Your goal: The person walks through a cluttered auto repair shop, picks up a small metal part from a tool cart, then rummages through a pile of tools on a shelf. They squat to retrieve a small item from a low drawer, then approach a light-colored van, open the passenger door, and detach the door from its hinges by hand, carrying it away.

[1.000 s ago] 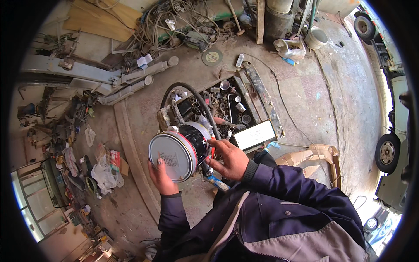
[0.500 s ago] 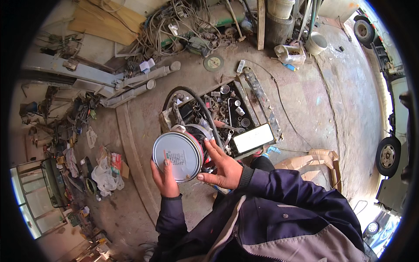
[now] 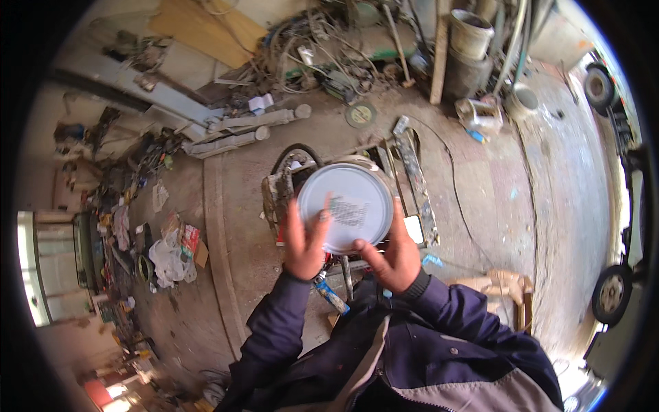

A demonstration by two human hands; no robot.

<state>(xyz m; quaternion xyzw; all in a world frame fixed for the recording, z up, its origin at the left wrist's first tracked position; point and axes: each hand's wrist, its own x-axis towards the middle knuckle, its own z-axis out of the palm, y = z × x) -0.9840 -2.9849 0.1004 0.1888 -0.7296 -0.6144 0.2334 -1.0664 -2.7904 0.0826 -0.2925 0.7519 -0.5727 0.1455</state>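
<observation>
a concrete floor [image 3: 473, 172] spreads under everything, grey and stained, with dark wheels [image 3: 613, 294] standing along its right edge. at the back a long green tank [image 3: 391, 44] lies beneath a tangle of hoses [image 3: 312, 41], and a yellowish board [image 3: 206, 31] leans to the left of it. nearer, grey metal arms [image 3: 237, 134] reach across the floor from the left. a worn, dirty frame [image 3: 416, 178] sits in the middle, its contents mostly hidden from above. a crumpled white bag [image 3: 168, 259] lies well to the left, a pale bucket [image 3: 523, 101] stands at the back right, and a flat round disc [image 3: 360, 115] rests on the floor beyond the frame. the round tin [image 3: 348, 206] is held up above the frame, in front of the person's body, its grey, printed flat end facing upward. the left hand [image 3: 305, 244] grips its left side, thumb laid over the flat end and fingers along the edge, a little blurred. the right hand [image 3: 395, 257] is closed around the opposite side, thumb at the near rim, fingers along the right edge. just beside the right fingers shows part of a bright screen [image 3: 413, 229]. a blue-and-white tube [image 3: 332, 297] shows below the tin, between the sleeves.
</observation>
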